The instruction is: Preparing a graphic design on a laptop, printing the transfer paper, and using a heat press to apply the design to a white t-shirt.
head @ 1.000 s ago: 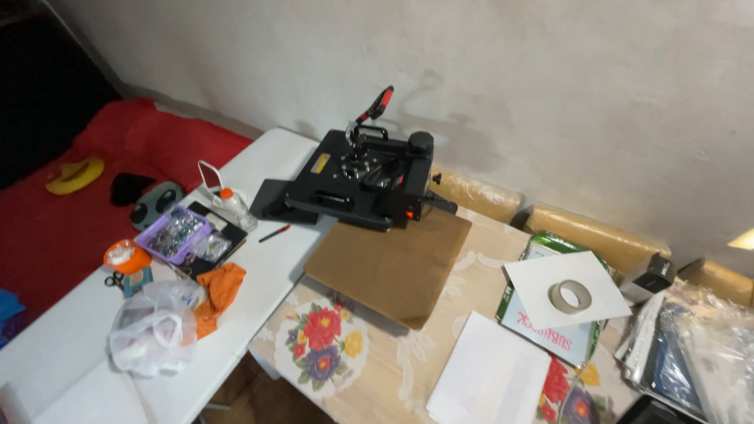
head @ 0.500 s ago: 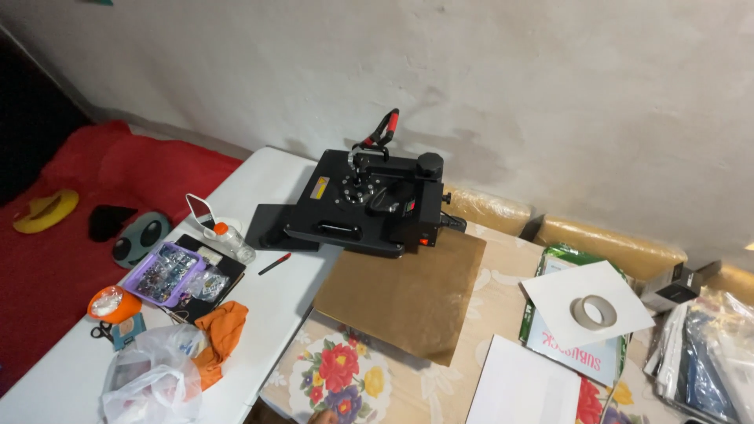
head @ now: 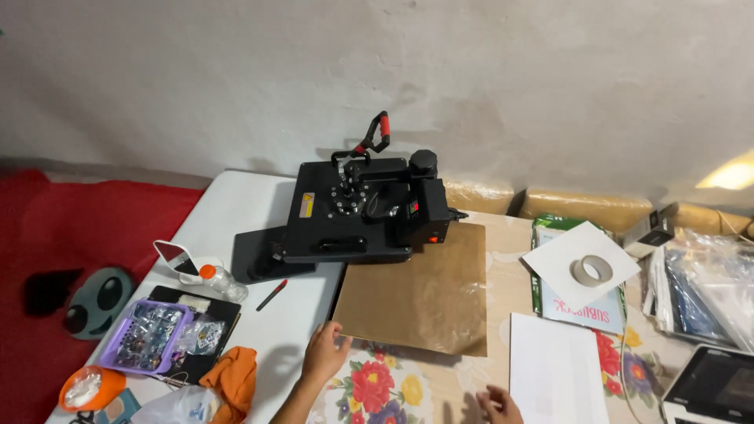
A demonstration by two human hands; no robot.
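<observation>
My left hand reaches up from the bottom edge, fingers spread, its fingertips at the near left corner of a brown sheet that lies flat on the table. My right hand shows only partly at the bottom edge, fingers loosely curled, holding nothing, just left of a white paper sheet. Behind the brown sheet stands a black heat press with a red-gripped lever raised at its back.
A floral cloth covers the near table. To the right lie a tape roll on white paper, a green packet and plastic-wrapped stacks. On the white table to the left are a purple basket, an orange cloth, a small bottle and a pen.
The view has swung right and closer to the press. Both hands have come into view at the bottom edge, the left one reaching the brown sheet's corner.
</observation>
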